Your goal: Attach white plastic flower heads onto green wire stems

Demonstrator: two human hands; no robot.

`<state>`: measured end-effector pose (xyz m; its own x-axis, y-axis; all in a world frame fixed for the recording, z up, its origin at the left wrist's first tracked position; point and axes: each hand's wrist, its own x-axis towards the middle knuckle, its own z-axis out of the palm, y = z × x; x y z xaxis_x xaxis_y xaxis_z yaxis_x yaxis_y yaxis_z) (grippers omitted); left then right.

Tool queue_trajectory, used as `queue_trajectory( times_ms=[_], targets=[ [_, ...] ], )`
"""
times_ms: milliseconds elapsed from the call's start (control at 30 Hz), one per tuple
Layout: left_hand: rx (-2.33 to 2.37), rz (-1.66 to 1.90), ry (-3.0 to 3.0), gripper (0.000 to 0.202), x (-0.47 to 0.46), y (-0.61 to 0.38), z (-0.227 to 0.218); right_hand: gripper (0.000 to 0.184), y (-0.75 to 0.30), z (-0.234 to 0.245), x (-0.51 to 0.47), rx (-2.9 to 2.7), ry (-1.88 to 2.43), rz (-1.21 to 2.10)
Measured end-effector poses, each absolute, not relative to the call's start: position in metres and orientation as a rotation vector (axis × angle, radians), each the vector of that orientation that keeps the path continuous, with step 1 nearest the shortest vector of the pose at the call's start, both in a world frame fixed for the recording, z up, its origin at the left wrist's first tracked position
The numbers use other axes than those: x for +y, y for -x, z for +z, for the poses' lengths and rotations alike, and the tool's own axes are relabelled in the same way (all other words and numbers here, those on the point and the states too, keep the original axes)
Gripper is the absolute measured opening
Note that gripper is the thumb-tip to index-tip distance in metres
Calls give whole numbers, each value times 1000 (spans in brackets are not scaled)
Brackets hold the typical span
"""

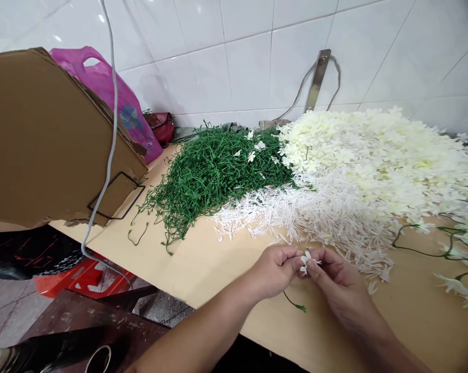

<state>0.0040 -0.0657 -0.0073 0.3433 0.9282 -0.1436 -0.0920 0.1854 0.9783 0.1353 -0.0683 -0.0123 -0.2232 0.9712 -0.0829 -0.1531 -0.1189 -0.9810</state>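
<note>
Over the front of the table, my left hand and my right hand meet fingertip to fingertip around a small white artificial flower. My right thumb and fingers pinch the flower. A thin green plastic stem hangs from beneath my left hand, whose closed fingers hide its upper part. Just beyond my hands lies a heap of white plastic stamens. Behind it are a tangled pile of green stems and a large mound of cream-white petals.
Assembled flowers on green stems lie at the right. A cardboard box stands at the left, with a pink plastic bag behind it. A grey cable hangs in front. White tiles back the table.
</note>
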Motion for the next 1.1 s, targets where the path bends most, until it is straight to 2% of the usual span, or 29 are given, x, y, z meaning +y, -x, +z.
queue_trajectory(
  times_ms=[167, 367, 467, 567, 867, 1000, 1100],
  targets=[
    [929, 869, -1142, 45, -66, -1, -4, 27, -131, -9, -68, -1161, 1004, 1565],
    [1065, 831, -1320, 35, -69, 3, -2, 25, -136, -4, -70, -1117, 986, 1561],
    [1184, 973, -1505, 25, -76, 8, 2, 28, -142, -2, -71, -1021, 1053, 1527],
    [1153, 1138, -1714, 25, -85, 18, 8, 31, -151, -2, -73, -882, 1084, 1542],
    [1175, 1199, -2110, 18, -98, 29, 5, 29, -163, -2, -82, -791, 1073, 1625],
    [1164, 1253, -2049, 10, -98, 26, 8, 31, -169, -4, -90, -1008, 1133, 1560],
    [1248, 1282, -1743, 6, -98, 31, 7, 33, -177, 0, -93, -1216, 1227, 1422]
  ],
)
